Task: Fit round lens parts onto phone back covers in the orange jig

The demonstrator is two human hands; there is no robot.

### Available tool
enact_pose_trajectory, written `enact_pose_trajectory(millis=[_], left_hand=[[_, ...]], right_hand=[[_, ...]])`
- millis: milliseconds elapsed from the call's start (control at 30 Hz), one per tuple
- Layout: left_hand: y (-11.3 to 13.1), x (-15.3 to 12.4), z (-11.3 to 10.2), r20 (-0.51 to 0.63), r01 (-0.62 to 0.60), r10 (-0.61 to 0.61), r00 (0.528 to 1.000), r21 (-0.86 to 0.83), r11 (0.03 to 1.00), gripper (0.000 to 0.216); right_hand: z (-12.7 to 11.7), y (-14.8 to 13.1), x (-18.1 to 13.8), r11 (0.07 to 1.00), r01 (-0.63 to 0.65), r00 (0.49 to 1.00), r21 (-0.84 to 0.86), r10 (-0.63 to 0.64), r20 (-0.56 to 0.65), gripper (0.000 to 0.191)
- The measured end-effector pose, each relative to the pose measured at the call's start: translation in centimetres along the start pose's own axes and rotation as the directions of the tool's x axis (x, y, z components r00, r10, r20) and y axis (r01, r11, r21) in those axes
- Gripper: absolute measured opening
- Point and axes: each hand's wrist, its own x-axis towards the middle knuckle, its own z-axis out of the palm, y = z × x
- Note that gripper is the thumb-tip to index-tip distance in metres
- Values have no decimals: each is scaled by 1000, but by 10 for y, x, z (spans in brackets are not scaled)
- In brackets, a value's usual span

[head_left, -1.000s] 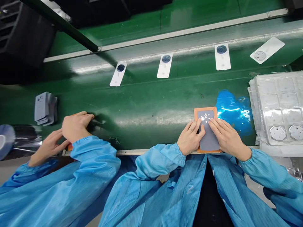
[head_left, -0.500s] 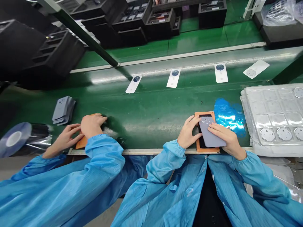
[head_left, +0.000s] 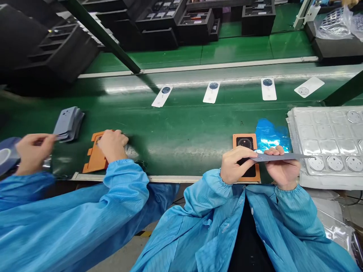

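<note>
A thin grey phone back cover (head_left: pixel 279 156), seen almost edge-on, is held up between my two hands. My left hand (head_left: pixel 236 162) pinches its left end between thumb and fingers. From beneath and behind, my right hand (head_left: pixel 283 172) grips its middle, fingertips over the far edge. Below and behind my left hand lies an orange fixture (head_left: pixel 258 172) with a black recess and a dark round part at its top. A crumpled blue film (head_left: pixel 268 132) lies just past my right hand.
On my right is a stack of clear plastic trays (head_left: pixel 334 130) with round white parts. Several white cards (head_left: pixel 211 96) lie along the green belt. At left, a co-worker's hands (head_left: pixel 113 145) are by another orange fixture (head_left: pixel 95 160) and a grey cover stack (head_left: pixel 68 122).
The grey cover has been lifted off the orange fixture and tilted nearly edge-on, its far end pointing right. The co-worker's left hand has moved left to the cover stack.
</note>
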Motion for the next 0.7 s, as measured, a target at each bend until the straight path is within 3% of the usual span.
enact_pose_trajectory(millis=[267,400,467,533,600,700], left_hand=[[7,6,14,-55,-75,77,996,37,996,2],[6,9,21,-50,-106,109,993,57,993,6],[3,11,21,-30,-44,46,999,63,997,8],[-2,14,17,-8,89,-89,996,59,994,16],[-9,17,11,24,239,-240,971,35,970,26],[-21,22,-2,70,391,-389,919,-19,920,36]], right_hand=[[9,7,6,964,-131,991,232,137,-7,56],[12,9,6,992,-57,998,112,59,-14,57],[14,8,6,999,-10,1000,33,9,6,51],[17,5,9,998,-15,999,55,18,-51,36],[22,1,15,990,-54,983,127,75,-168,23],[29,-8,28,981,-125,962,150,157,-225,27]])
